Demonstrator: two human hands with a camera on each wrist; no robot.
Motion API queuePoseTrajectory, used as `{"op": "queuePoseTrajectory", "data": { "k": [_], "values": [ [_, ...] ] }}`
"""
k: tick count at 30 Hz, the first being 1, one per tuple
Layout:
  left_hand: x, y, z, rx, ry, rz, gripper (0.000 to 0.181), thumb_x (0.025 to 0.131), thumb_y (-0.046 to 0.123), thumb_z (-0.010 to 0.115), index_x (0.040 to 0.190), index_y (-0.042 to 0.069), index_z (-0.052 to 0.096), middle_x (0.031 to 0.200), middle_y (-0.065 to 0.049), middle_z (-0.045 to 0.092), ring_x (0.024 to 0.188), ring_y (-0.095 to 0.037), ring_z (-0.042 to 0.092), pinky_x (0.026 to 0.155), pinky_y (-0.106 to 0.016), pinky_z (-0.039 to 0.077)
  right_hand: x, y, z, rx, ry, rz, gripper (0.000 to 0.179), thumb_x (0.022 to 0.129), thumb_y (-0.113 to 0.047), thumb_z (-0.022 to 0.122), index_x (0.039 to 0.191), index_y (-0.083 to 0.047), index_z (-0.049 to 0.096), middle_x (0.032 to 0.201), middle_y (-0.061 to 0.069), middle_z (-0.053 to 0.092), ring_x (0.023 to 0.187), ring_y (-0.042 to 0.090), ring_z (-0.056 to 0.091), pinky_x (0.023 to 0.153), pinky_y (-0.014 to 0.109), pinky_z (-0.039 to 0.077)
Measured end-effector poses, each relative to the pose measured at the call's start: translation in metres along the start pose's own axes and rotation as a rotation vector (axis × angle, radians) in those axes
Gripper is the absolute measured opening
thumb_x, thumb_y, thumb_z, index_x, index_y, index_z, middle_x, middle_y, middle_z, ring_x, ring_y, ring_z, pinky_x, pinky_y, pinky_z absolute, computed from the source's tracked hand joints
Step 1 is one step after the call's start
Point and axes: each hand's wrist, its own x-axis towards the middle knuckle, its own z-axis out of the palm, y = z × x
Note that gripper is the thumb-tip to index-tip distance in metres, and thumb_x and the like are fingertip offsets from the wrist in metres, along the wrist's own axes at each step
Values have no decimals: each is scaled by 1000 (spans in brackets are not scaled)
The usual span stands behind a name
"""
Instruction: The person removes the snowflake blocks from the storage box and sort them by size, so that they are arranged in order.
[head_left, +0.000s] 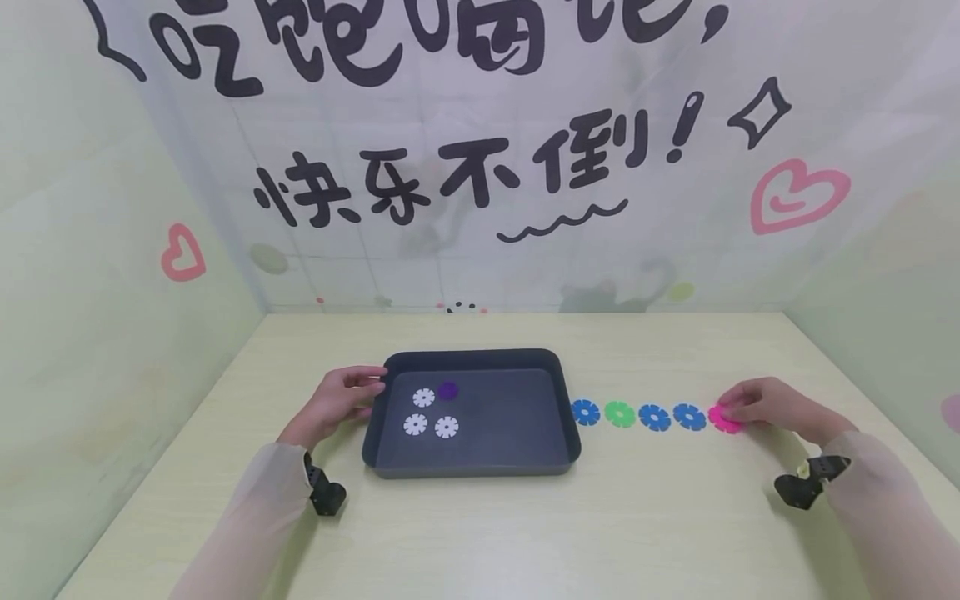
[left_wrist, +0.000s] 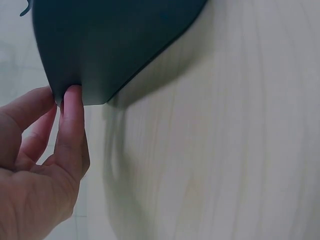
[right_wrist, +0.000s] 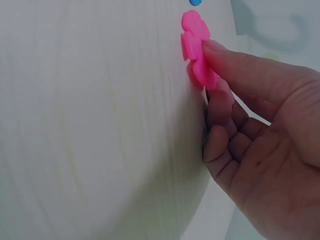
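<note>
My right hand [head_left: 776,407] pinches a pink notched plastic disc [right_wrist: 200,47] between thumb and fingers, at the right end of a row of similar discs. Next to it in the row lie a blue disc [head_left: 689,417], another blue one [head_left: 655,417], a green disc [head_left: 620,414] and a blue disc [head_left: 586,412] beside the tray. On the other side, my left hand [head_left: 337,402] holds the left edge of the dark grey tray [head_left: 495,458], fingertips on its wall [left_wrist: 95,50]. Inside the tray are three white discs [head_left: 416,424] and one purple disc [head_left: 447,391].
A pale wood-grain table [head_left: 637,533] bears everything. Behind it hangs a white printed backdrop [head_left: 450,258] with black writing and hearts, and pale side walls [head_left: 90,350] flank the table. Each wrist carries a small black camera [head_left: 327,493].
</note>
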Motion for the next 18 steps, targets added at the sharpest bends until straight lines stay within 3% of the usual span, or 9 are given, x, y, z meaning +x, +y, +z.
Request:
{"op": "queuePoseTrajectory", "data": {
  "k": [9,18],
  "values": [
    [1,0,1,-7,3,-10,42,89,7,59,129,-2,49,106,-12,55,83,-15,58,66,-26,53,3,-10,-1,22,3,32,36,85,-18,64,110,6,57,86,7,56,78,21,50,66,31,46],
    [2,-2,0,-11,10,-13,42,88,7,60,128,-2,49,106,-13,55,82,-14,58,65,-26,53,23,-76,6,-58,-31,-137,36,83,-21,68,109,3,59,83,5,56,76,21,51,67,32,49]
  ]
}}
